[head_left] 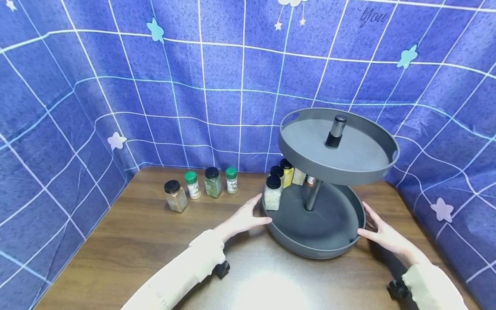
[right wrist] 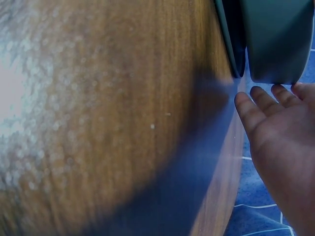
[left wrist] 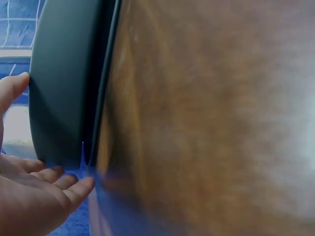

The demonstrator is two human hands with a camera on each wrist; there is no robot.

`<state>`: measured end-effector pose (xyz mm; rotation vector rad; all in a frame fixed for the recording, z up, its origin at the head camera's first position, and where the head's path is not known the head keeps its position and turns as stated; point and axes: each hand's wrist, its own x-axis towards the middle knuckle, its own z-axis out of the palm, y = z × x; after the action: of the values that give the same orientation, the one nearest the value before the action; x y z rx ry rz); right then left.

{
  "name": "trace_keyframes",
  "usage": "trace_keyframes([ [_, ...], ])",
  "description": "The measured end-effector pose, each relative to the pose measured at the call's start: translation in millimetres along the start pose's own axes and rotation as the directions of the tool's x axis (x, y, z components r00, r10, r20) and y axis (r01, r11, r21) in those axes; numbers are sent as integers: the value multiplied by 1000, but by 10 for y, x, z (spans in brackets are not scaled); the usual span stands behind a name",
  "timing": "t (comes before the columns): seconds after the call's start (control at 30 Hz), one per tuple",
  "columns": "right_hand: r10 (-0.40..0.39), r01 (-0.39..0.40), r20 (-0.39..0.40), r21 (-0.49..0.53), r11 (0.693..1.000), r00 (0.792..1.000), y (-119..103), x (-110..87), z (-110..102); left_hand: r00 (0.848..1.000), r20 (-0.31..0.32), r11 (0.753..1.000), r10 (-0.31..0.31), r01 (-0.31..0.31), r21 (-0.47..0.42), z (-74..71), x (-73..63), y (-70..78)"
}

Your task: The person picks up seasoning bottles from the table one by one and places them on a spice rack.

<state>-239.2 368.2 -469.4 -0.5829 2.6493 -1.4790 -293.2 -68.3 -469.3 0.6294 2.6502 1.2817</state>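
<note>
I log the round, grey, two-tiered tray [head_left: 333, 175] between left hand [head_left: 246, 217] and right hand [head_left: 385, 234], fingers [left wrist: 78, 191] spread at its lower tier's [head_left: 329, 224] sides.

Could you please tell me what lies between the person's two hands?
The head view shows the lower gray tray, with jars on it, between the left hand and right hand.

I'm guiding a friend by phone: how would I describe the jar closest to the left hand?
Find the large grey two-tier stand on the table, right of centre in the head view. On its lower tier, go to the left edge, beside the left hand. The jar is the frontmost one there, black-lidded with pale contents, unlike the yellow jar farther back.
</note>
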Motion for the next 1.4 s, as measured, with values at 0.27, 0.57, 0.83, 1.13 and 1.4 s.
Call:
trace_keyframes([
  [0.27, 7, -7, 5, 17, 1000, 1000, 10, -4, -13, 999, 28, 999, 23, -24, 41, 24, -203, 58],
  [0.57, -34, 34, 5, 38, 999, 999, 30, -7, -4, 999, 15, 998, 39, -39, 39, 75, -352, 170],
  [0.83, -25, 24, 3, 41, 999, 1000, 30, -5, -10, 998, 18, 998, 52, -53, 29, 116, -414, 224],
  [1.13, -30, 29, 10, 36, 999, 1000, 17, -2, -10, 999, 21, 999, 40, -41, 27, 106, -385, 241],
  [1.4, -80, 79, 10, 72, 994, 997, 19, 10, 16, 1000, 12, 1000, 13, -14, 17, 88, -303, 220],
])
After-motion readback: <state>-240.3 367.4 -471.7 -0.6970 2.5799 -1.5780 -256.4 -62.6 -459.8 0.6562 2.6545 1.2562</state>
